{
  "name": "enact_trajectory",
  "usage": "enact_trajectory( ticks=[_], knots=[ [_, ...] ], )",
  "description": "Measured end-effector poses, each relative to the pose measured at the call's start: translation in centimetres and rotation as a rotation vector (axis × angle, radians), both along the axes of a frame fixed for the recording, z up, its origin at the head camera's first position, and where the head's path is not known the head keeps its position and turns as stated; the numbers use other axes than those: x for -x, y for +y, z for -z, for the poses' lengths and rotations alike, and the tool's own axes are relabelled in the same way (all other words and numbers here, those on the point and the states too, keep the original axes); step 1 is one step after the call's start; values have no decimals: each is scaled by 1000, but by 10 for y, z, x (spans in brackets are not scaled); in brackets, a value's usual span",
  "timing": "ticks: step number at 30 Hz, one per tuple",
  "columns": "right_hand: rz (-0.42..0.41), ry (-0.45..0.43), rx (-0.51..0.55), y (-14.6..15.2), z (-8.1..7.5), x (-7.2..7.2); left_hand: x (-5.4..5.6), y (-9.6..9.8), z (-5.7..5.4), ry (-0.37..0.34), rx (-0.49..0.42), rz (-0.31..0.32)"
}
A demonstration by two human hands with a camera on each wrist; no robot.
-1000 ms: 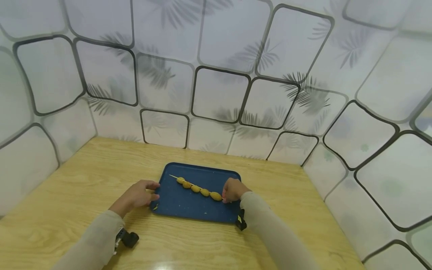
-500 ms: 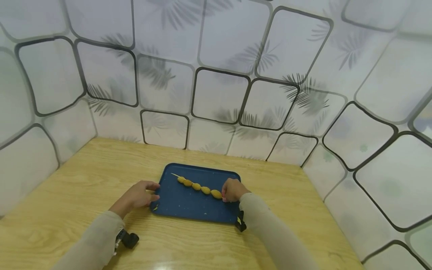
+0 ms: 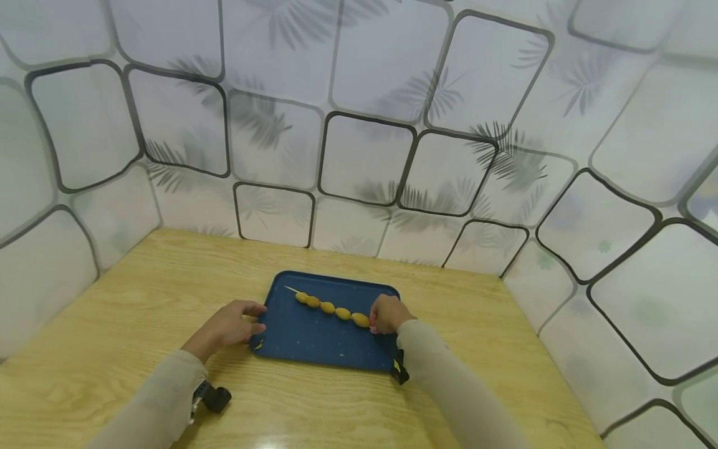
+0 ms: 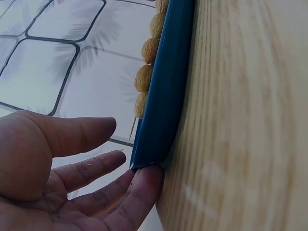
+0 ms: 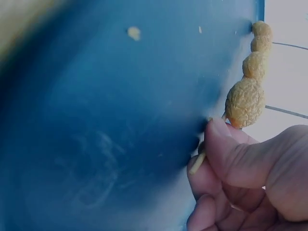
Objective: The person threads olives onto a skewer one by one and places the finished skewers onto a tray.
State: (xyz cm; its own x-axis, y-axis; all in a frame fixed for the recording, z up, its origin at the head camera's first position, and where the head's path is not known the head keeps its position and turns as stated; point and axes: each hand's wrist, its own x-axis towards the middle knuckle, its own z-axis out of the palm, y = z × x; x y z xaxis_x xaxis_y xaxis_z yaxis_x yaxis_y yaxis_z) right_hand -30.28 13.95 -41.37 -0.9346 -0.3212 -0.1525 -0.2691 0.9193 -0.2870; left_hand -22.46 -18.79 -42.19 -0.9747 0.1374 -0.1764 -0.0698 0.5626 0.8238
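Observation:
A skewer [image 3: 328,307] of several wrinkled, golden-brown food balls [image 5: 245,102] lies slantwise over the blue tray [image 3: 303,340]. My right hand [image 3: 386,315] pinches its near end between thumb and fingers, and a short stub of the stick [image 5: 197,163] pokes out below the thumb in the right wrist view. The bare pointed tip [image 3: 291,289] faces the tray's far left. At the tray's left side is my left hand [image 3: 232,321], fingers extended. In the left wrist view a fingertip [image 4: 147,179] touches the tray's edge, while the thumb [image 4: 84,134] stays apart from it.
The tray stands on a light wood table [image 3: 314,405]. Small pale crumbs [image 5: 134,33] lie on it, and a yellowish scrap [image 3: 258,345] sits at its near left corner. A patterned wall covering [image 3: 359,156] rises behind the table and along both sides.
My right hand has shifted the skewer slightly toward the far side of the tray, keeping its pinch. The left hand and the tray have stayed in place.

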Motion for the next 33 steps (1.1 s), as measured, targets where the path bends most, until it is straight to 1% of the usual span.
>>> enact_trajectory(
  ticks=[8,16,19,25,29,33],
  knots=[
    [17,-43,-45,-3,-3,1,1,0,1,-16,-13,-1],
    [0,-49,-102,-8,-3,2,1,0,1,-18,-15,-4],
    [-8,-44,-98,-7,-2,3,1,0,0,-18,-16,-1],
    [-30,-42,-53,-4,1,5,1,-1,0,-10,-18,-2],
    [-22,-51,-47,-4,0,3,1,-1,0,-8,-15,-2],
    [-8,-43,-66,-4,-1,1,1,0,1,-14,-10,-7]
  ],
)
